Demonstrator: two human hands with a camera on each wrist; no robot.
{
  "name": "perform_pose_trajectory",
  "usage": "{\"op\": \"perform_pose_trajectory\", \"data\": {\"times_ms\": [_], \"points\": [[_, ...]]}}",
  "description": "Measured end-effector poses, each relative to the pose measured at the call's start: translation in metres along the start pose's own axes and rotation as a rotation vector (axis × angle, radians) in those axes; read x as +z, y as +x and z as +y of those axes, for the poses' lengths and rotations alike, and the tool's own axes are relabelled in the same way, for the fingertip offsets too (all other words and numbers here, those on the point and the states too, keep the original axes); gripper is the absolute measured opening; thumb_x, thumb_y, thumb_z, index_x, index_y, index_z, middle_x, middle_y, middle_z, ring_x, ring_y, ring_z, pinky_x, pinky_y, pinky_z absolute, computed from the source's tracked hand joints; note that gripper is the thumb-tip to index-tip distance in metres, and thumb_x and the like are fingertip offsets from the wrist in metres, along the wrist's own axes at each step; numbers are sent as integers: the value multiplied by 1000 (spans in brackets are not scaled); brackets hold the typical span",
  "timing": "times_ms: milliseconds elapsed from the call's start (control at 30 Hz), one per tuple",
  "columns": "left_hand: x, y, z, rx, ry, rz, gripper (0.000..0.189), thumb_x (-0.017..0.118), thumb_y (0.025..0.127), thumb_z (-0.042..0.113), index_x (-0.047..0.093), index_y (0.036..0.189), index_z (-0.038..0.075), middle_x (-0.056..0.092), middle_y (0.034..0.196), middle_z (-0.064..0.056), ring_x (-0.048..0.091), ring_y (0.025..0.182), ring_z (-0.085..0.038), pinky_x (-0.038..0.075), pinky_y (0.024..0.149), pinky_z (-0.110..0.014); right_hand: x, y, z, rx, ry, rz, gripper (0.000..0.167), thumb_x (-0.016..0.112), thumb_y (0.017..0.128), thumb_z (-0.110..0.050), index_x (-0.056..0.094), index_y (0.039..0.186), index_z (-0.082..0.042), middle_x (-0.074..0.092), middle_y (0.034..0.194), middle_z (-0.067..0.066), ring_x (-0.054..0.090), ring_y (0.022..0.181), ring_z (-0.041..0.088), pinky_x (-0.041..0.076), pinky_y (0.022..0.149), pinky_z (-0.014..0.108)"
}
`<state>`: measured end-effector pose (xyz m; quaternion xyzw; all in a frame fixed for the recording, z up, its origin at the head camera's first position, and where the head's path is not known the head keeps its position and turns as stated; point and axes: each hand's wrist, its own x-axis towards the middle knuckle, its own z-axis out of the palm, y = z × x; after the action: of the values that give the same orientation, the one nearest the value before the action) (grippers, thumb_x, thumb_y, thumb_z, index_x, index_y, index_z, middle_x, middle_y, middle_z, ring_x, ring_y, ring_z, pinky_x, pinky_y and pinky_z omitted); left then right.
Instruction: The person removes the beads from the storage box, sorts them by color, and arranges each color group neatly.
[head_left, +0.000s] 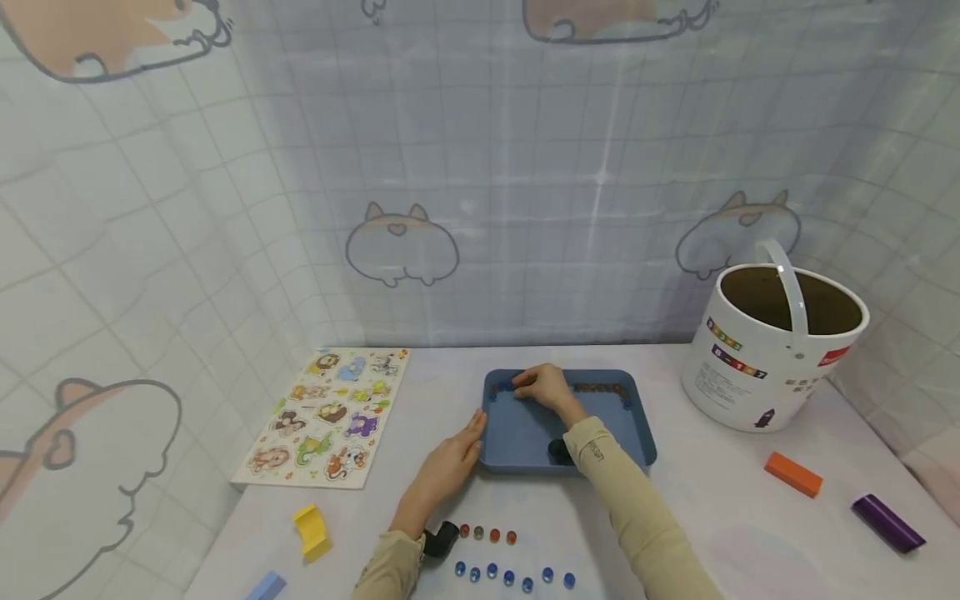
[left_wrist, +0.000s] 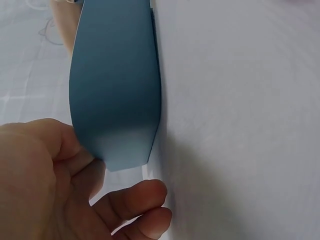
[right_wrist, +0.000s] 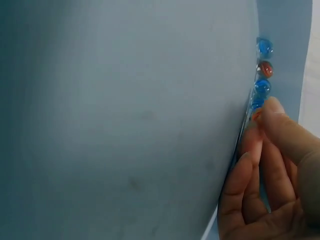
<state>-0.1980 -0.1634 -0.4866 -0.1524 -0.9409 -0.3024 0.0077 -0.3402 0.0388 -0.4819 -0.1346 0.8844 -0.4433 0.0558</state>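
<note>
Glass marbles line the far inner edge of the blue-grey tray (head_left: pixel 525 450), blue and brownish-orange among them. My right hand (head_left: pixel 546 387) reaches over that far edge. In the right wrist view, its thumb and forefinger pinch an orange marble (right_wrist: pixel 256 114), mostly hidden, at the end of a row with a blue marble (right_wrist: pixel 262 87) and a red-orange marble (right_wrist: pixel 266 69). At the tray's left side, my left hand (head_left: pixel 446 467) holds the rim; one digit passes behind the wall, and the other fingers (left_wrist: pixel 135 200) curl loosely beside the corner.
Before the tray lie a short row of reddish marbles (head_left: pixel 495 535) and several blue marbles (head_left: pixel 509 577). An animal puzzle board (head_left: pixel 318 417) and a yellow block (head_left: pixel 312 533) are left. A white bucket (head_left: pixel 738 375), orange block (head_left: pixel 793 474) and purple block (head_left: pixel 888 523) stand right.
</note>
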Motion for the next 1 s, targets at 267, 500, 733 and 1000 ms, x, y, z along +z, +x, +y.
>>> {"op": "perform_pose_trajectory", "data": {"times_ms": [267,500,733,1000], "points": [[-3,3,-5,33,-10,0,49,44,103,18,34,150,5,30,158,-9,38,142,-27,36,114,-46,-20,-9,-9,14,160,-73,26,73,87,-18,74,111,-11,74,108,8,69,98,21,58,85,36],[-7,4,-3,35,-24,-8,49,44,103,18,34,150,5,29,158,-7,36,142,-27,35,115,-46,-52,-35,-21,-25,244,-172,32,69,90,-21,69,120,-10,71,117,10,67,107,23,53,97,48],[-3,3,-5,40,-33,-4,49,45,103,16,34,149,4,30,157,-9,38,141,-28,35,114,-47,-78,-74,-35,-117,291,-255,33,68,90,-19,68,120,-5,69,121,13,67,109,23,53,99,45],[-2,0,-6,33,-38,-20,49,44,103,17,33,150,6,29,158,-9,37,142,-27,34,115,-46,-72,-126,-35,-241,302,-399,29,68,90,-19,70,114,-2,70,115,18,68,87,8,58,73,27]]}}
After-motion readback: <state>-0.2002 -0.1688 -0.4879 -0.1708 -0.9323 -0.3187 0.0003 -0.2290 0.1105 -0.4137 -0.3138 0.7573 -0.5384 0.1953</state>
